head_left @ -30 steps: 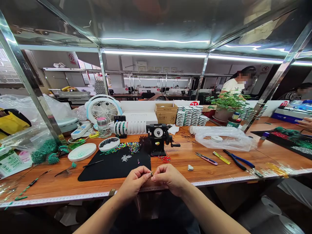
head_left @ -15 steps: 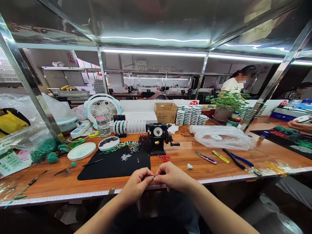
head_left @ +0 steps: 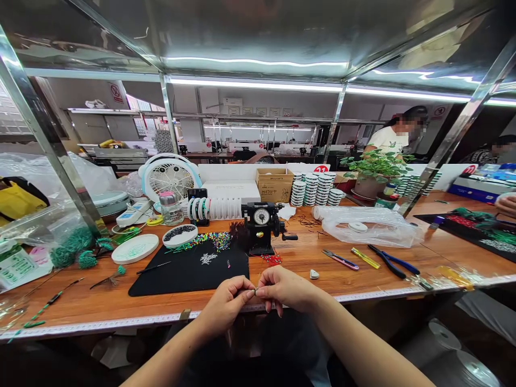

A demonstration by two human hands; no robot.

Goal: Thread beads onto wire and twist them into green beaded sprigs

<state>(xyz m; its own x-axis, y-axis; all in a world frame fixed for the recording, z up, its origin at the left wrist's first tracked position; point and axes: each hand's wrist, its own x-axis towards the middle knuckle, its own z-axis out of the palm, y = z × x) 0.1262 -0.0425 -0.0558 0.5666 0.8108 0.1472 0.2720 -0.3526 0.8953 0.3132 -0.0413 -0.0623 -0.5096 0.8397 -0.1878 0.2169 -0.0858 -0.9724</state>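
Observation:
My left hand point(head_left: 230, 301) and my right hand point(head_left: 284, 291) meet fingertip to fingertip just over the table's front edge. Both are closed in a pinch on something tiny between them, too small to name. Left of them lies a black mat point(head_left: 177, 277) bearing a pile of small silvery pieces point(head_left: 208, 258), many coloured beads point(head_left: 220, 241) and one small pink-tipped piece point(head_left: 228, 264). Behind my hands stands a black hand-crank winding machine point(head_left: 261, 228) with a row of white spools point(head_left: 215, 208) on its shaft. Red-tipped pieces point(head_left: 272, 259) lie at its base.
On the right lie tweezers point(head_left: 341, 260), a yellow-handled tool point(head_left: 365, 258) and blue-handled pliers point(head_left: 389, 262). A white dish point(head_left: 135, 250) and green thread bundles point(head_left: 72, 250) sit left. Stacked spools point(head_left: 317, 189), a fan point(head_left: 170, 180) and a potted plant point(head_left: 373, 172) stand behind. A co-worker point(head_left: 397, 131) is beyond.
My hands stay pinched together in nearly the same place. The lower fingers of my right hand have spread downward a little. At far right, another person's hand and white spool have shifted mostly out of view.

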